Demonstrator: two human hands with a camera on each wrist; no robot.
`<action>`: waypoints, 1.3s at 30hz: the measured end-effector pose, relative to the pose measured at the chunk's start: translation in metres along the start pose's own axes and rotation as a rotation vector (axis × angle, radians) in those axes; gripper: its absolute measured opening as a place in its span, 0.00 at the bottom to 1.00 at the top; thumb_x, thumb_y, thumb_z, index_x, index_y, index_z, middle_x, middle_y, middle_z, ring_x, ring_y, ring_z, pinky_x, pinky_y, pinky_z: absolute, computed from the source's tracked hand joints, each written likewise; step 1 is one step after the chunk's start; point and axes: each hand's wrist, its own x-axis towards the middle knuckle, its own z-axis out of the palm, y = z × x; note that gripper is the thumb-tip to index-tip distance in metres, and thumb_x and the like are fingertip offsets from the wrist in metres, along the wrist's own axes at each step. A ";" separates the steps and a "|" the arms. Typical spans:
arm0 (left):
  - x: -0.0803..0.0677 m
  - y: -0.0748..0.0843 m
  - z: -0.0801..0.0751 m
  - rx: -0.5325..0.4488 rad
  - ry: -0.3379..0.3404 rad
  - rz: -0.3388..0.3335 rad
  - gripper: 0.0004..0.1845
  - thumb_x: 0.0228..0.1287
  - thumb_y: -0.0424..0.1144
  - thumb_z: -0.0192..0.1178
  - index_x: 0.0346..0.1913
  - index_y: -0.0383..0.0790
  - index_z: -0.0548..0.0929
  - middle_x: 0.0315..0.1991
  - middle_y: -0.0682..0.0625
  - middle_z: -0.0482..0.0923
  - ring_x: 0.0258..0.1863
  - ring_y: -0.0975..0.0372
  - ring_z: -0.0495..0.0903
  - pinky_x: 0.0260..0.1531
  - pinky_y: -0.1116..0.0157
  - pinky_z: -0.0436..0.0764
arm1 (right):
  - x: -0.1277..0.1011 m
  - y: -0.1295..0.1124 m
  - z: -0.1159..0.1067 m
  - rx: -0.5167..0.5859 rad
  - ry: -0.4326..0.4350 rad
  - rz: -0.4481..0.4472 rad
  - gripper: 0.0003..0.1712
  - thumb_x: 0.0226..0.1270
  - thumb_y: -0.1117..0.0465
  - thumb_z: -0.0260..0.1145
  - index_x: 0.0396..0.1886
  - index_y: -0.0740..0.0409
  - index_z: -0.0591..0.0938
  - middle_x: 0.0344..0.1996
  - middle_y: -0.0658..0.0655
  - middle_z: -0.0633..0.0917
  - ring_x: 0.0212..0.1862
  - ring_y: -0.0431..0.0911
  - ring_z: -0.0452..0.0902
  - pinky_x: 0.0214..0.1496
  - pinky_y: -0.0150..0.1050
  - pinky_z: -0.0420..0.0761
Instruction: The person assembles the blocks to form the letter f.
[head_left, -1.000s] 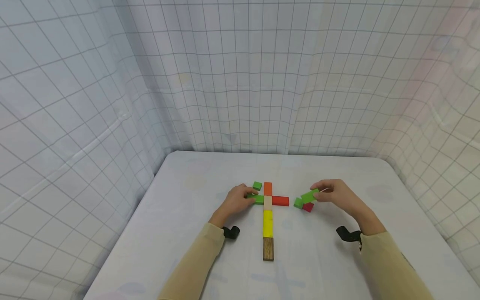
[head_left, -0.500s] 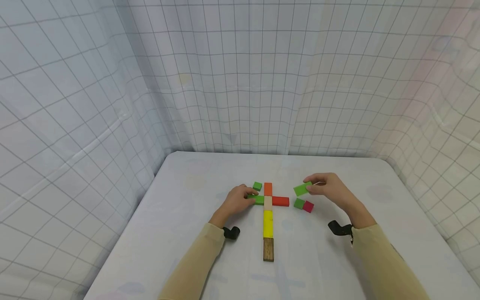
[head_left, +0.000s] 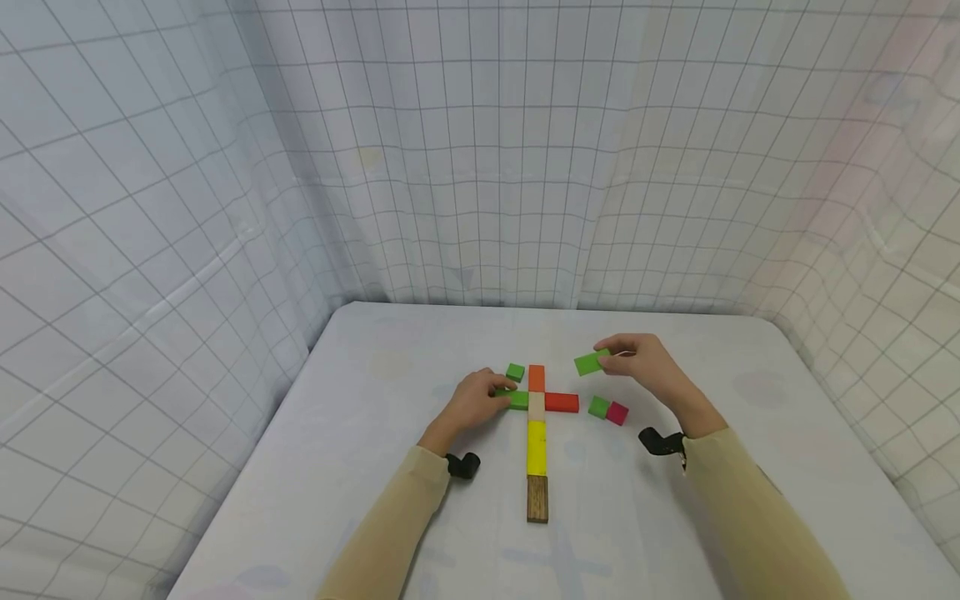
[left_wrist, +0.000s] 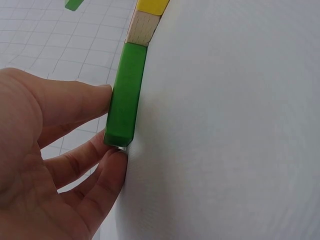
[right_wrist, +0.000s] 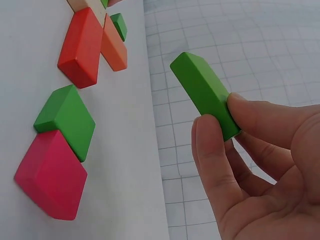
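Observation:
Between thumb and fingertips my right hand (head_left: 647, 364) pinches a long green block (right_wrist: 202, 85), raised off the table beyond the two cubes. My left hand (head_left: 472, 400) grips the outer end of another green block (left_wrist: 127, 95) lying on the table. That block meets a plain wood block (head_left: 536, 407) at the centre of a cross. An orange block (head_left: 536, 377) forms the top and a red block (head_left: 562, 402) the right arm. Yellow (head_left: 537, 447) makes up the stem, ending in a dark brown block (head_left: 537, 498).
A small green block (head_left: 515, 372) lies just beyond the left fingers. Right of the cross, a green cube (head_left: 598, 407) and a crimson cube (head_left: 617, 413) touch each other. Gridded white curtains (head_left: 480, 167) surround the white table (head_left: 390, 350) at the back and sides.
My right hand has lifted the long green block away from the two cubes and carried it left and toward the back. My left hand has stayed in place.

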 end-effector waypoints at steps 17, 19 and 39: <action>0.000 -0.001 0.000 -0.010 -0.003 -0.007 0.12 0.69 0.37 0.64 0.52 0.45 0.88 0.39 0.53 0.78 0.36 0.60 0.73 0.38 0.63 0.74 | 0.047 0.008 0.019 0.069 -0.015 0.067 0.24 0.71 0.56 0.68 0.62 0.62 0.80 0.56 0.62 0.79 0.54 0.55 0.83 0.59 0.45 0.78; 0.000 0.000 0.000 -0.013 -0.005 -0.010 0.12 0.69 0.37 0.64 0.52 0.45 0.88 0.39 0.53 0.78 0.36 0.59 0.73 0.38 0.62 0.74 | 0.052 0.008 0.020 0.088 -0.021 0.072 0.24 0.71 0.57 0.68 0.63 0.63 0.80 0.56 0.62 0.80 0.55 0.56 0.83 0.59 0.46 0.78; 0.001 -0.003 -0.001 -0.004 -0.009 0.011 0.12 0.69 0.37 0.64 0.52 0.44 0.88 0.39 0.52 0.79 0.36 0.60 0.73 0.38 0.62 0.74 | 0.095 0.015 0.038 -0.060 -0.015 0.166 0.20 0.69 0.60 0.70 0.58 0.61 0.84 0.56 0.63 0.81 0.49 0.51 0.79 0.54 0.40 0.80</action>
